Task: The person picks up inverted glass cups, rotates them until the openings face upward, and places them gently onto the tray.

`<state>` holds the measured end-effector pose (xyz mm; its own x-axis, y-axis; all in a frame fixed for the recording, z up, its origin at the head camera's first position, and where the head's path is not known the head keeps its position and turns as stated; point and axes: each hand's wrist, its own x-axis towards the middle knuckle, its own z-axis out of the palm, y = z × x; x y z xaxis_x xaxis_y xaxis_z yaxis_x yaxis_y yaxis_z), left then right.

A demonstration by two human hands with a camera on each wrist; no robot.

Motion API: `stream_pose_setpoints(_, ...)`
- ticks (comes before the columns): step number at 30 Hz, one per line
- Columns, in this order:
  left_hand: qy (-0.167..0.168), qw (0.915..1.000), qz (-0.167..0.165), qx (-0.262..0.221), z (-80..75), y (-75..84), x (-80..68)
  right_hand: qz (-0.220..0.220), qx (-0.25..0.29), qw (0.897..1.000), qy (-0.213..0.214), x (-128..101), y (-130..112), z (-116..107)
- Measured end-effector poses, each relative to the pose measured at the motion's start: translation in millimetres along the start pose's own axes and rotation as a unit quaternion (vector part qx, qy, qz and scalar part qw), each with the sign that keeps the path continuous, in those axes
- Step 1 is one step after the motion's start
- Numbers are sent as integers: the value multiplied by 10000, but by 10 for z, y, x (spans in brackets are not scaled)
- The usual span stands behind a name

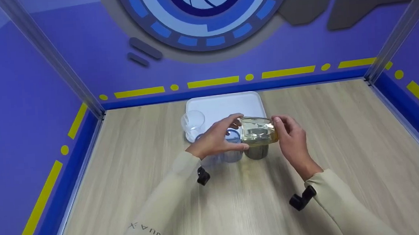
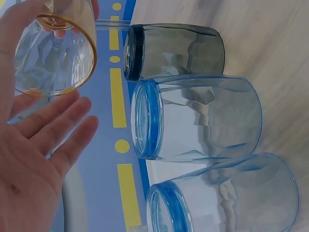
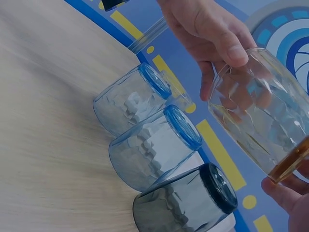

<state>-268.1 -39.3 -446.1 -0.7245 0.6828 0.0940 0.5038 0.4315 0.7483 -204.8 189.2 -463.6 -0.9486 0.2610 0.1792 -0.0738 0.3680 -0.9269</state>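
**Holding amber glass sideways over the tumbler row**

Gripping one amber-tinted glass (image 1: pixel 257 130) between both hands, lifted clear of the wooden table (image 1: pixel 344 141), tipped onto its side.

- Left hand (image 1: pixel 216 139): thumb and fingertips pinching the glass at its left end. Left wrist view: palm (image 2: pixel 29 164) wide, fingers nearly straight below the glass (image 2: pixel 53 50), only tips touching near the amber rim.
- Right hand (image 1: pixel 294 141): fingers curled round the right end of the glass. Right wrist view: amber rim (image 3: pixel 289 164) toward this hand, fingertip (image 3: pixel 282 193) just under it; other hand's thumb (image 3: pixel 227 46) over the far end.
- Position of glass: mid-table, just in front of the white tray (image 1: pixel 227 107), directly above the standing tumblers.

Below the glass, three tumblers in a row, close together, upright on the table:
- smoke-grey tumbler (image 1: pixel 257 151), at the right end under the held glass; also seen at (image 2: pixel 178 50) and (image 3: pixel 183 205).
- middle blue tumbler (image 2: pixel 198 118), next to the grey one.
- outer blue tumbler (image 2: pixel 227 198), at the left end, mostly hidden behind the left hand in head view.

Also there:
- clear glass (image 1: pixel 193 121) at the tray's left edge; on it or just beside it, cannot tell.
- Purple walls with yellow dash markings (image 1: pixel 212 82) around the table.
- Black wrist-camera mounts on both beige sleeves.
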Motion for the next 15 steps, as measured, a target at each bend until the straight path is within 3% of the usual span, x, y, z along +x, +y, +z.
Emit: stream_pose_setpoints(15, 249, 9989, 310, -265, -16, 20, -3, 5, -79, 9997, -234, 0, -1, -30)
